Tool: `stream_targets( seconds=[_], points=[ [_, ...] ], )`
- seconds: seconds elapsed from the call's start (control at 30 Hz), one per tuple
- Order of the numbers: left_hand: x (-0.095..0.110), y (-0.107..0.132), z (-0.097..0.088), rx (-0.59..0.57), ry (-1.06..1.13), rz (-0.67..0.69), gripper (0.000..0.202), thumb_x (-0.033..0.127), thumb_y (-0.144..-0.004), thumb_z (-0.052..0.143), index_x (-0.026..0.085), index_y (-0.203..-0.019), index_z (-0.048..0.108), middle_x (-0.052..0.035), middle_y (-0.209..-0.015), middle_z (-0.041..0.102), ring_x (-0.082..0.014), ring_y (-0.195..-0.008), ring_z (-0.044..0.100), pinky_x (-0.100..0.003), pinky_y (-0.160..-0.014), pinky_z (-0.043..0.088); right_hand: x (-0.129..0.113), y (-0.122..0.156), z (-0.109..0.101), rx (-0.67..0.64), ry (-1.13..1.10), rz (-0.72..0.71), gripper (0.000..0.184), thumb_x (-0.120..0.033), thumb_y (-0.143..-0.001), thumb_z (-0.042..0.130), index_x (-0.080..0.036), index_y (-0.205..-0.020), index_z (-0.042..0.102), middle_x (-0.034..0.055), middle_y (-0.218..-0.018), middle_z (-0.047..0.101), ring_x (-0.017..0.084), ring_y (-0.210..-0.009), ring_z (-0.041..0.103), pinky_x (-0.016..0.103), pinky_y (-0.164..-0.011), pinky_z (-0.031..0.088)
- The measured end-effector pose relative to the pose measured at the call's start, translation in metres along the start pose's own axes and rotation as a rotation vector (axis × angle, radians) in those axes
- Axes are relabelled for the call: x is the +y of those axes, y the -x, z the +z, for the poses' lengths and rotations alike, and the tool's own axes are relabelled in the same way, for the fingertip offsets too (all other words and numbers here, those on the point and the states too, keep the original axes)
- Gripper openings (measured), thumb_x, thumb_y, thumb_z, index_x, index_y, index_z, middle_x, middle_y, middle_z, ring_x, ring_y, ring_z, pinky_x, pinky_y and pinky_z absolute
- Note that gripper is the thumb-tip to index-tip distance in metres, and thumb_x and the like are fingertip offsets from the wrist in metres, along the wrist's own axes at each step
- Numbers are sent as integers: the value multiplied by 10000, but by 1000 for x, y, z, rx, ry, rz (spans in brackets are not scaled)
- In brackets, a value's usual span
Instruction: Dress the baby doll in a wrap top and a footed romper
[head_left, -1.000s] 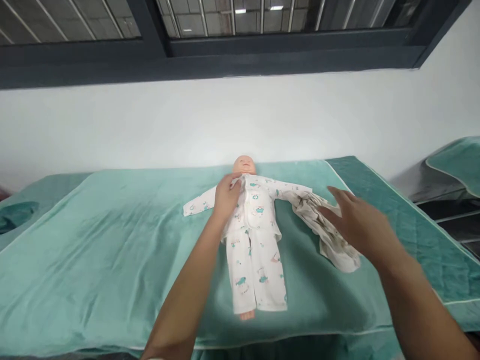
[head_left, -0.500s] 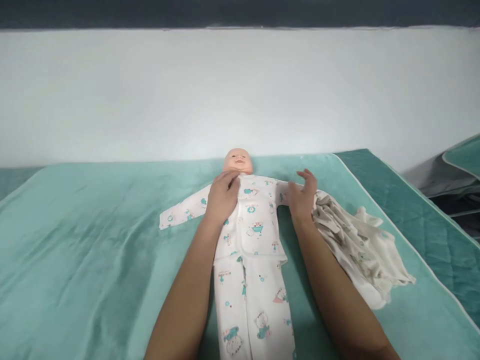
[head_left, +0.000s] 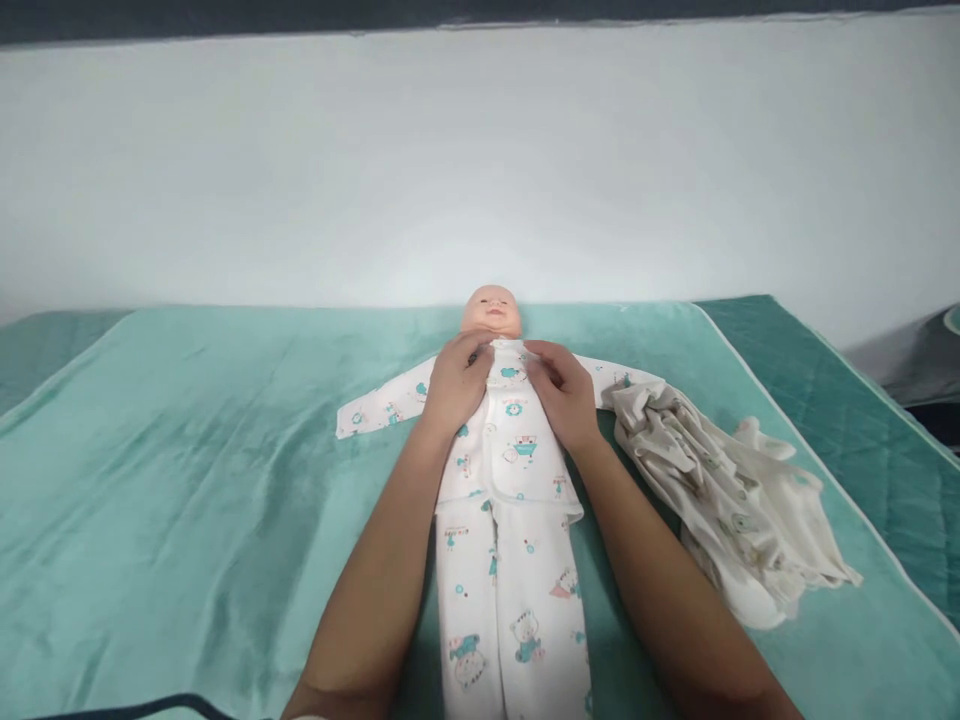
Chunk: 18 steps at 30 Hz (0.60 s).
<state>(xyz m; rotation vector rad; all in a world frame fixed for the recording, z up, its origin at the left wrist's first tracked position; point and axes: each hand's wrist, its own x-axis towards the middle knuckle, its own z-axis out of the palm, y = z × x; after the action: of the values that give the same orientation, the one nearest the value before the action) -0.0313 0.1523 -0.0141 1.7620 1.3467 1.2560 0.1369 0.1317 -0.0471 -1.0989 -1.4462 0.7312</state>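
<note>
presently, the doll (head_left: 492, 308) lies face-up on the green blanket (head_left: 217, 430), printed top (head_left: 517, 475) and trousers (head_left: 529, 570) on; collar (head_left: 510, 344) adjustment appears unfinished. left hand (head_left: 457, 382) and right hand (head_left: 566, 397) touch the top, fingers half-curled; any grip unclear.

Hands: two, one left hand (head_left: 457, 382), one right hand (head_left: 562, 395). Forearms (head_left: 379, 570): two. Doll (head_left: 491, 314): one, far middle. Printed top (head_left: 525, 465): one, with two sleeves (head_left: 386, 403), one toward left, one toward right. Printed trousers (head_left: 544, 590): one pair, two legs. Crumpled pale cloth (head_left: 724, 490): one heap at right, number of pieces within cannot be told. Smooth green cover (head_left: 187, 450): one. Darker quilted strip (head_left: 847, 450) at right: one. Dark cord (head_left: 172, 702), near left: one.
</note>
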Motion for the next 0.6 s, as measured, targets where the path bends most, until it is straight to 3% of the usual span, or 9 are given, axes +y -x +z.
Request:
stream_targets(
  seconds=[0.1,0.23,0.4,0.6],
  points=[
    [-1,-1,0,4,-2,-3,295,221,-908,528,230,-1085,763,-42,-1233,730,-226,-1198,651,-383,-1111,465,-4,-23,3,-127,67,-71,200,-320,-933,577,-260,-995,758,21,-1138,747,206,-1114,657,378,-1021,491],
    [-2,-1,1,28,-6,-18,286,234,-915,523,225,-1062,768,-50,-1243,725,-233,-1232,635,-398,-1145,444,-6,-41,15,-136,140,-4,182,-262,-885,578,-261,-873,760,7,-1043,747,205,-1008,668,383,-956,506],
    [1,0,3,17,-16,-51,279,253,-929,521,232,-1078,757,-48,-1257,718,-231,-1244,628,-398,-1152,434,-2,-36,15,-117,56,-27,205,-292,-924,558,-269,-907,761,3,-1106,742,212,-1095,656,406,-1032,480],
    [2,1,6,101,-9,-126,208,266,-898,579,211,-1001,751,-62,-1225,727,-240,-1184,653,-400,-1105,469,-4,-35,12,-132,49,-17,208,-288,-920,563,-265,-882,766,12,-1089,737,215,-1101,656,410,-1034,471]
  ],
)
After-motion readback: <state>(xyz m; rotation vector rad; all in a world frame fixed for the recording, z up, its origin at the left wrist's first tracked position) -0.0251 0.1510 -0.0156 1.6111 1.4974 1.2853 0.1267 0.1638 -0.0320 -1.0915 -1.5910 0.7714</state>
